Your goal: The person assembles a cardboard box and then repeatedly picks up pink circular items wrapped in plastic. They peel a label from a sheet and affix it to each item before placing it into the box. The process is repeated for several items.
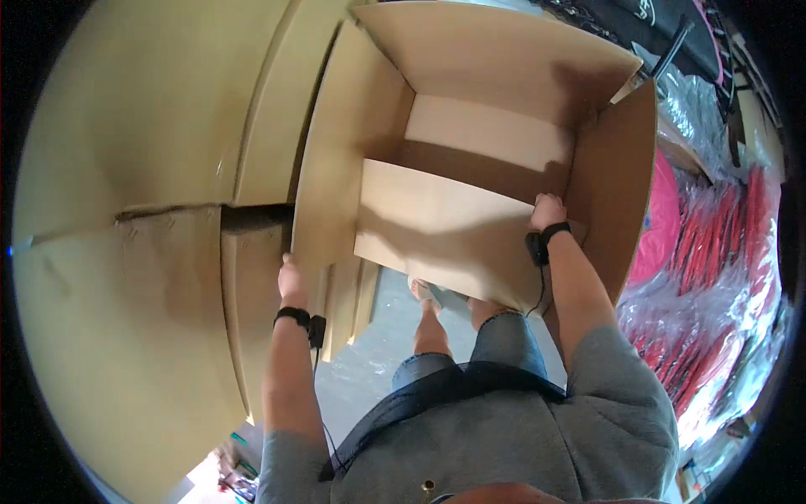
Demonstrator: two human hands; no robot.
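A large open cardboard box (491, 122) stands in front of me, its top panels spread outward and part of its inside in shadow. My left hand (291, 279) is closed on the lower edge of the box's left panel (340, 151). Curled over the top edge of the near panel (445, 223), close to the right side, is my right hand (547, 212). Some fingers of both hands are hidden by the cardboard or turned away. Each wrist wears a black strap with a small cabled device.
Big cardboard boxes (168, 109) rise along the left side. To the right lie clear plastic bags of red items (714, 227) and a pink round thing (655, 223). A black bag (672, 29) sits at the far right. My feet stand on grey floor (369, 361).
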